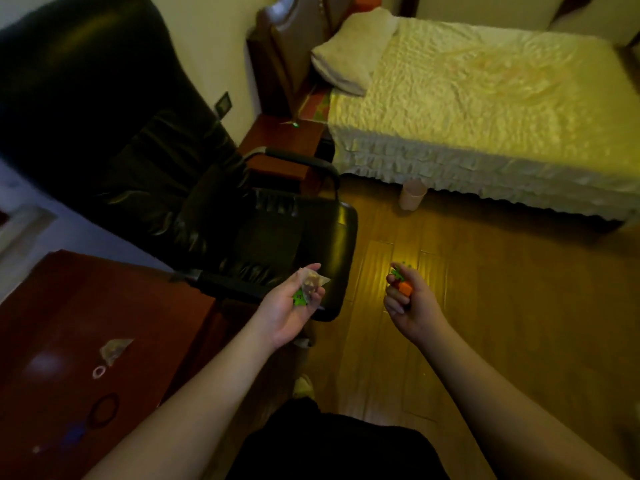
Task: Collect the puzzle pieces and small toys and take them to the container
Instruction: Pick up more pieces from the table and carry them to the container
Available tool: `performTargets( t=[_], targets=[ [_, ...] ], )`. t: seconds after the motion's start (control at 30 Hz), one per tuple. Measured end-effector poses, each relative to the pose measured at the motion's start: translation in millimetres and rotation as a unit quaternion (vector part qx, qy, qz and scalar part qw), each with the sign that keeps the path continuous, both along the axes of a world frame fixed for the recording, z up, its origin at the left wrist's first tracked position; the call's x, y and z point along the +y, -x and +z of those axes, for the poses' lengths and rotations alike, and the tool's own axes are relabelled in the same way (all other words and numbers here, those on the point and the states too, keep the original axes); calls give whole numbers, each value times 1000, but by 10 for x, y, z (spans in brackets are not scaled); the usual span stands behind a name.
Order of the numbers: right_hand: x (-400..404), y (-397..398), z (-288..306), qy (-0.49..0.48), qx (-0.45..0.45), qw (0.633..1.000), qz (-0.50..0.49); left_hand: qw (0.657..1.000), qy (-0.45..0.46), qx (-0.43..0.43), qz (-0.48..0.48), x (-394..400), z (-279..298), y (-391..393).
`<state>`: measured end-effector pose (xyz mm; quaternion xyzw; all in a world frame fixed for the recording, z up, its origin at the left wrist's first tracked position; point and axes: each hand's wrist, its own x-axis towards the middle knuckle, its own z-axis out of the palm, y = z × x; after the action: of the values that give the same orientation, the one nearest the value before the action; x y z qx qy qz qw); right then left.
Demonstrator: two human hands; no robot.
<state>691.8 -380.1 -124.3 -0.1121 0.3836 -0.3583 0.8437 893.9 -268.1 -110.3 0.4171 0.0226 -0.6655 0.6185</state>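
My left hand [291,306] is palm up in front of the black chair, holding a small clear packet [313,282] and a green toy piece [300,298]. My right hand [412,306] hovers over the wooden floor, its fingers curled around an orange toy [406,289] with a green piece [397,271] on top. On the dark red desk [52,306] at the lower left lie another clear packet [114,349], a small white ring [99,371], a dark ring [104,408] and a blue piece [74,434].
A black leather armchair [138,161] stands left of centre. A bed [485,109] with a pale ruffled cover and a pillow [349,53] fills the upper right. A pink cup-like container [412,195] stands on the floor by the bed. A red nightstand [280,140] is behind the chair.
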Motion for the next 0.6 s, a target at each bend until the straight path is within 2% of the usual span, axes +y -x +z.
performTargets(
  t=[0.2, 0.37, 0.6],
  targets=[
    [-449, 250, -49, 18, 22, 998, -54, 993, -43, -53, -93, -811, -185, 211],
    [-1013, 342, -57, 32, 56, 992, -109, 978, -31, -118, -169, -1640, -272, 306],
    [-1656, 329, 79, 25, 72, 984, -158, 957, -17, -162, -240, -2678, -124, 281]
  ],
)
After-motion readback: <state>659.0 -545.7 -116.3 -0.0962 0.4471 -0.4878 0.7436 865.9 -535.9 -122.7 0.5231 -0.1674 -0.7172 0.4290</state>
